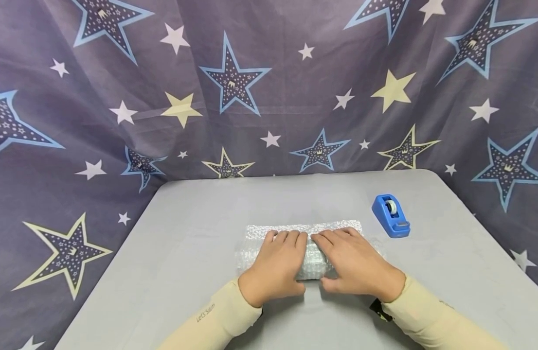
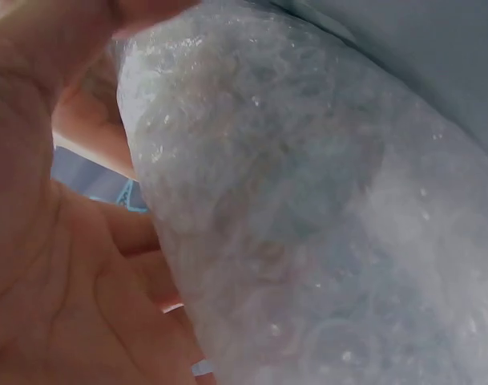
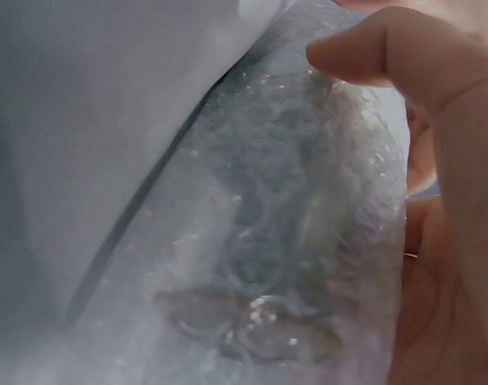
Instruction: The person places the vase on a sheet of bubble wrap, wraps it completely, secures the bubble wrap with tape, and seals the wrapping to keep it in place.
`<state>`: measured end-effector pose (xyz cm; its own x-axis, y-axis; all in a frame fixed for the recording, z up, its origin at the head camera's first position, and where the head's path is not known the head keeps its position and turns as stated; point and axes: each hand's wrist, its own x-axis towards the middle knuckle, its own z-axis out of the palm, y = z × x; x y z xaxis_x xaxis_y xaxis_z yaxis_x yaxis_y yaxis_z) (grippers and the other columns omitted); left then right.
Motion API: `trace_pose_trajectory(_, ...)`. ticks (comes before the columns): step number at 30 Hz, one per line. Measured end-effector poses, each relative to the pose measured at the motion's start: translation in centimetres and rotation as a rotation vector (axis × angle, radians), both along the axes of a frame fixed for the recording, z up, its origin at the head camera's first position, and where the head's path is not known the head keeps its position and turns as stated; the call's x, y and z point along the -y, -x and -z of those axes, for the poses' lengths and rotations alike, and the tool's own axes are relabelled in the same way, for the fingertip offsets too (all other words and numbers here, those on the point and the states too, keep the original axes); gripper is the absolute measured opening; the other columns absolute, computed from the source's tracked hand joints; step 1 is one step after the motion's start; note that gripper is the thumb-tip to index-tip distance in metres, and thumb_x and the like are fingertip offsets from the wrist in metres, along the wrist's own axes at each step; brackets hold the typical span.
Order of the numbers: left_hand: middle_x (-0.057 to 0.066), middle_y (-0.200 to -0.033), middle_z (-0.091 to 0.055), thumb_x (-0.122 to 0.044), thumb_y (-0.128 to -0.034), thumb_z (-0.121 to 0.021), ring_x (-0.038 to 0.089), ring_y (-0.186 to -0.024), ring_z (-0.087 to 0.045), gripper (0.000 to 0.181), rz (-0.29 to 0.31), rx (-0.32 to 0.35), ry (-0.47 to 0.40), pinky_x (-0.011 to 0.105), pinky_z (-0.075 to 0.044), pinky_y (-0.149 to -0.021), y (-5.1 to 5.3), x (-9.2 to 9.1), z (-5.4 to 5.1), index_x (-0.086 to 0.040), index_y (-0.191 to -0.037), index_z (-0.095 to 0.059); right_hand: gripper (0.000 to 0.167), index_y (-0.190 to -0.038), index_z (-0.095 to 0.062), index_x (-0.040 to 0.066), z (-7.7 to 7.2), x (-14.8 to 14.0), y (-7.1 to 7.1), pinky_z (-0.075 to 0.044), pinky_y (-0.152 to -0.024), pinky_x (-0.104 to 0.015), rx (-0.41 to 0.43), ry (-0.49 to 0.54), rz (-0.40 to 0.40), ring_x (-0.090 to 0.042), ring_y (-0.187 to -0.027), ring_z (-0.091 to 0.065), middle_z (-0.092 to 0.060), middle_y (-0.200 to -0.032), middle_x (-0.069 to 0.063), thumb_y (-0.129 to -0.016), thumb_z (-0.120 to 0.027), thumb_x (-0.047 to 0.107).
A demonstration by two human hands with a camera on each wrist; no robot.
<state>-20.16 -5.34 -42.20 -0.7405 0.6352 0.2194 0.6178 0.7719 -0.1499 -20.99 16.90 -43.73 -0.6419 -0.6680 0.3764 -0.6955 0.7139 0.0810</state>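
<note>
The left hand [image 1: 275, 265] and right hand [image 1: 355, 265] are gripping the wrap [image 1: 313, 265], seemingly mostly rolled; its twelve-o'clock flap [image 1: 259, 232] is lying loose, the dispenser [image 1: 389, 221] sitting untouched at two o'clock.

Table [image 1: 199, 218]: pale grey top, rounded far corners
Bubble wrap [image 1: 313, 265]: rolled up, lying crosswise near the middle
Tape dispenser [image 1: 388, 224]: blue, standing farther back, toward the right

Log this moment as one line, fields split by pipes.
left hand: curled over bubble wrap | right hand: curled over same wrap | blue tape dispenser: on table, untouched
</note>
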Motion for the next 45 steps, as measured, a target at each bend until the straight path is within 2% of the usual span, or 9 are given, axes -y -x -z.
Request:
trace_pose_trajectory(5, 0.001, -0.104, -0.056, -0.046, -0.0569, -0.087, 0.022, -0.094, -0.058, 0.078, -0.003, -0.055, -0.006, 0.043, -0.044, -0.089, 0.0, -0.2, 0.2, -0.009, -0.118, -0.054, 0.091, -0.139, -0.06, 0.004, 0.2, 0.0, 0.1, -0.048, -0.1, -0.048, -0.002, -0.001, 0.008, -0.026, -0.117, -0.065, -0.067, -0.128, -0.006, -0.068, -0.075, 0.058)
trace_pose_trajectory(11, 0.0, -0.096, -0.054, -0.044, -0.0596, -0.085, 0.021, -0.085, -0.057, 0.068, -0.004, -0.097, -0.009, 0.039, -0.042, -0.079, 0.0, -0.4, 0.4, -0.011, -0.111, -0.055, 0.091, -0.14, -0.059, 0.003, 0.3, 0.0, 0.2, -0.047, -0.101, -0.048, -0.01, -0.001, 0.01, -0.026, -0.117, -0.065, -0.067, -0.128, -0.006, -0.069, -0.074, 0.058)
trace_pose_trajectory(25, -0.001, -0.096, -0.061, -0.044, -0.0613, -0.084, 0.021, -0.083, -0.063, 0.063, -0.006, -0.089, -0.031, 0.04, -0.043, -0.078, 0.2, -0.3, 0.4, -0.013, -0.11, -0.058, 0.096, -0.145, -0.055, 0.002, 0.1, -0.1, 0.0, -0.045, -0.106, -0.056, -0.009, -0.026, 0.022, -0.029, -0.121, -0.063, -0.067, -0.132, -0.008, -0.072, -0.074, 0.062)
trace_pose_trajectory(32, 0.0, -0.098, -0.063, -0.045, -0.0619, -0.083, 0.021, -0.084, -0.064, 0.062, -0.001, -0.086, -0.054, 0.041, -0.043, -0.079, 0.4, -0.3, 0.4, -0.013, -0.11, -0.059, 0.099, -0.145, -0.055, 0.002, -0.2, -0.3, -0.1, -0.045, -0.105, -0.055, -0.033, -0.01, 0.01, -0.029, -0.124, -0.062, -0.065, -0.136, -0.008, -0.07, -0.076, 0.063)
trace_pose_trajectory(40, 0.0, -0.096, -0.063, -0.043, -0.0627, -0.079, 0.021, -0.083, -0.063, 0.058, 0.006, -0.09, -0.089, 0.042, -0.043, -0.079, 0.7, -0.2, 0.7, -0.013, -0.108, -0.06, 0.092, -0.14, -0.056, 0.006, -0.5, -0.3, -0.1, -0.047, -0.103, -0.049, -0.045, 0.021, -0.011, -0.028, -0.12, -0.061, -0.063, -0.132, -0.007, -0.068, -0.078, 0.06)
trace_pose_trajectory(45, -0.002, -0.096, -0.064, -0.042, -0.0641, -0.075, 0.02, -0.084, -0.063, 0.053, 0.01, -0.088, -0.116, 0.043, -0.042, -0.08, 1.0, -0.1, 1.0, -0.014, -0.106, -0.061, 0.091, -0.137, -0.057, 0.007, -0.7, -0.3, -0.2, -0.048, -0.101, -0.05, -0.053, 0.025, -0.001, -0.03, -0.119, -0.061, -0.063, -0.131, -0.007, -0.066, -0.08, 0.059)
